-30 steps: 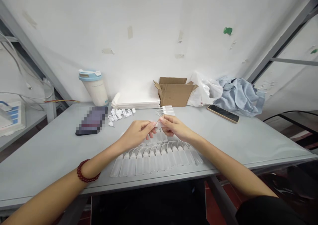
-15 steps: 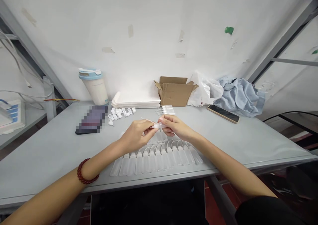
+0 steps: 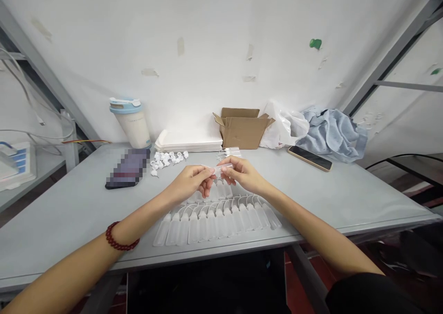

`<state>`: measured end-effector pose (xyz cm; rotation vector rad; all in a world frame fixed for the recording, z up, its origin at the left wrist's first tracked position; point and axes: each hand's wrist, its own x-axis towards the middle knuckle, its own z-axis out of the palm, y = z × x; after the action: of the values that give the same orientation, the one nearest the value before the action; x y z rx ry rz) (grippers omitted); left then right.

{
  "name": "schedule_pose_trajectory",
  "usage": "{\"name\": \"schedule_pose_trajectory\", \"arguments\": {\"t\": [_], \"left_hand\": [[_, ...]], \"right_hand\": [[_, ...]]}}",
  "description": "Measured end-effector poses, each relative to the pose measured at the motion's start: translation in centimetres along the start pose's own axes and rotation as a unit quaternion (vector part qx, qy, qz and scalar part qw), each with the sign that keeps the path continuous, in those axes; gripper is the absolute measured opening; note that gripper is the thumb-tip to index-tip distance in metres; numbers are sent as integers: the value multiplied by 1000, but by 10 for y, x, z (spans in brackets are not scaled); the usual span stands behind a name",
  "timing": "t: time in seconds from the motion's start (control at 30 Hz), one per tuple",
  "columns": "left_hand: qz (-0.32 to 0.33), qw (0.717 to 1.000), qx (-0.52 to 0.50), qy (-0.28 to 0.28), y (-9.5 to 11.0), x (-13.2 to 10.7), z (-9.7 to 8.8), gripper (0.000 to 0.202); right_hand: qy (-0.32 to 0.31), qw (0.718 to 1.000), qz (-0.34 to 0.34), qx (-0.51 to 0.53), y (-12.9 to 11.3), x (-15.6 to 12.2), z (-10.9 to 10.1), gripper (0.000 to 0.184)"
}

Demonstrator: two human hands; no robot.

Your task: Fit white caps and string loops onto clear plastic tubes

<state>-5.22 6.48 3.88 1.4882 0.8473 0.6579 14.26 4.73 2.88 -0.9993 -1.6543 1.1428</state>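
Observation:
Between my two hands, above the middle of the table, is a small translucent squeeze bottle (image 3: 226, 166). My right hand (image 3: 244, 173) pinches its body, and my left hand (image 3: 197, 180) pinches its neck end with thumb and forefinger. Below my hands lies a row of translucent bottles (image 3: 211, 224) with thin white tips, near the table's front edge. A second row of such bottles (image 3: 221, 191) is partly hidden under my hands. White nozzle caps (image 3: 169, 159) sit in a loose pile beyond my left hand. A few more bottles (image 3: 233, 152) lie behind my right hand.
Along the wall stand a blue-lidded cup (image 3: 131, 124), a stack of white sheets (image 3: 190, 143), an open cardboard box (image 3: 242, 131), a white plastic bag (image 3: 282, 129) and a light blue cloth (image 3: 334, 134). A phone (image 3: 309, 158) lies at right, a dark, pixelated object (image 3: 129, 168) at left.
Both hands have risen slightly away from me with the bottle. It has turned in my fingers, and my left fingers have shifted their hold. The table things have not moved.

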Motion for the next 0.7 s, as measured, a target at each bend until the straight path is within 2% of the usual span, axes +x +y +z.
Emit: {"name": "schedule_pose_trajectory", "arguments": {"t": [0.2, 0.27, 0.33, 0.37, 0.43, 0.53, 0.6, 0.63, 0.67, 0.7], "left_hand": [[1, 999, -39, 6, 3, -1, -3, 29], [33, 999, 10, 8, 5, -3, -2, 32], [99, 989, 105, 24, 5, -6, 0, 36], [140, 976, 162, 36, 5, -7, 1, 37], [226, 933, 272, 63, 2, -9, 2, 34], [361, 832, 409, 98, -7, -9, 3, 23], [417, 771, 469, 110, -13, -7, 2, 21], [427, 754, 487, 111, -15, -6, 1, 21], [427, 751, 492, 110, -15, -5, 1, 21], [417, 760, 486, 107, -15, -5, 0, 21]], "right_hand": [[28, 997, -34, -59, -2, -1, 0, 29], [34, 997, -37, -66, -1, -1, 0, 29], [29, 997, -33, -64, -1, -2, -1, 29], [22, 998, -31, -55, -1, -2, -1, 30], [10, 1000, -21, -13, -1, -2, -2, 35], [-16, 996, 28, 85, -3, -2, -2, 45], [-30, 988, 70, 135, -3, -1, -1, 48], [-33, 985, 85, 149, -3, -1, 0, 49], [-33, 983, 94, 156, -2, -1, 1, 49], [-32, 983, 95, 157, -2, 0, 1, 49]]}}
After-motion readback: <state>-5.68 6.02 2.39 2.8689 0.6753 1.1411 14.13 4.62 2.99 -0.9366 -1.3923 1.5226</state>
